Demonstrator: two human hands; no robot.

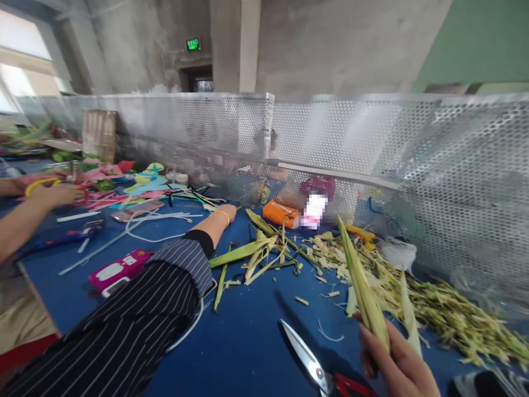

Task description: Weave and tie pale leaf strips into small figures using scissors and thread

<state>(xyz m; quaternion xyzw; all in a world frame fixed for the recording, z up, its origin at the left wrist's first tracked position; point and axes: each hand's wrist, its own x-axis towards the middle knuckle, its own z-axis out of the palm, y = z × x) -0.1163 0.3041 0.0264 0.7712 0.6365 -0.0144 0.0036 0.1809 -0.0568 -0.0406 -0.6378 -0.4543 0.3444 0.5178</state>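
A pale green corn husk [366,292] stands upright, tilted left, pinched in my right hand [397,353]. Beside that hand on the blue table lies a pair of scissors [308,355] with red handles. My left hand [229,212], wearing a yellow band, reaches far across the table. It looks curled like a fist near thin pale strips [204,198]; its fingers face away and what they may hold is hidden. Several loose husk leaves [264,251] are just right of the left forearm. Another pale husk piece [409,317] shows behind my right hand.
Shredded husk [450,314] is heaped along the right. A perforated metal divider [351,132] borders the table's back, with an orange packet [281,214] before it. A magenta case [119,270] and white cable [188,331] lie left. Another person's hands [55,196] work at far left.
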